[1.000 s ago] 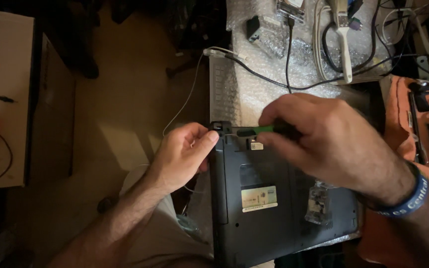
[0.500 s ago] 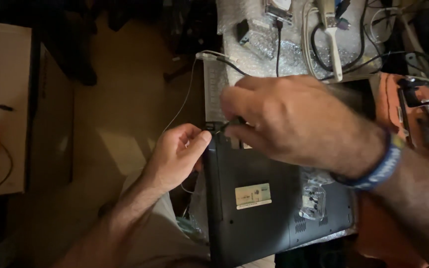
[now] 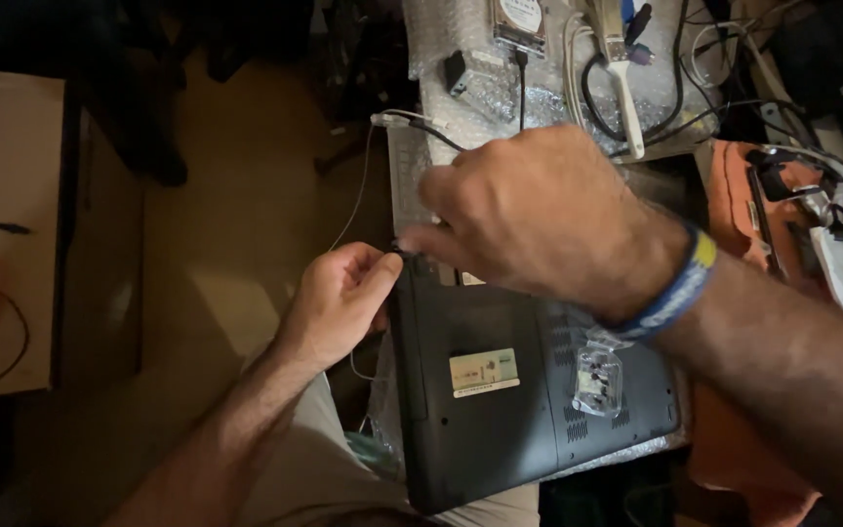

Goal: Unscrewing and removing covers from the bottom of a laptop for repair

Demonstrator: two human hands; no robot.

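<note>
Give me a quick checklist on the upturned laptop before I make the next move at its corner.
1. Laptop lies base up on bubble wrap: ok.
2. Left hand steadies the laptop's top-left corner: ok.
3. Right hand is over the same corner; whether its fingers hold a tool: cannot tell.
4. Work spot visible: not ok, the right hand covers it.
5. Small clear bag of parts rests on the base, apart from the corner: ok.
6. Thin white cable runs close by the left hand: not ok.
</note>
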